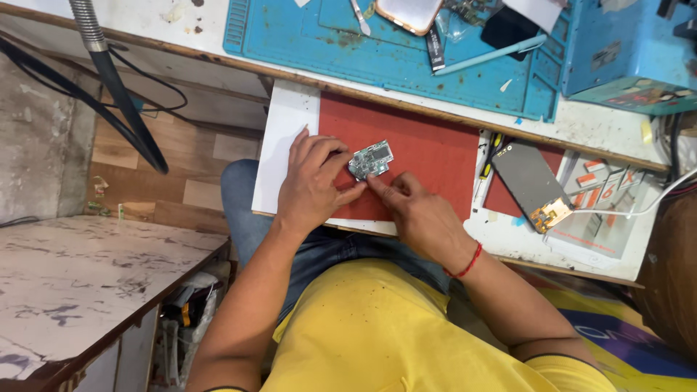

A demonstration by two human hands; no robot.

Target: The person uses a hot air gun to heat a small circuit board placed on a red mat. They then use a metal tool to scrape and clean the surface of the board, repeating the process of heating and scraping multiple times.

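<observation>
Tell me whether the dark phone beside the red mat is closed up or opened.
Opened: the phone lies flat, its orange inner parts exposed at the lower end.

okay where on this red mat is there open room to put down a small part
On the red mat, the bare stretch lies right of the circuit board, up to the dark phone panel. Around the board it is crowded by the left hand and right hand.

This looks like a small phone-repair workshop: a blue repair mat [392, 58] with tools lies at twelve o'clock, an opened phone [532, 186] at three, a circuit board [371, 160] on a red pad [428, 156], and what may be a lamp's gooseneck [88, 23] at ten.
</observation>
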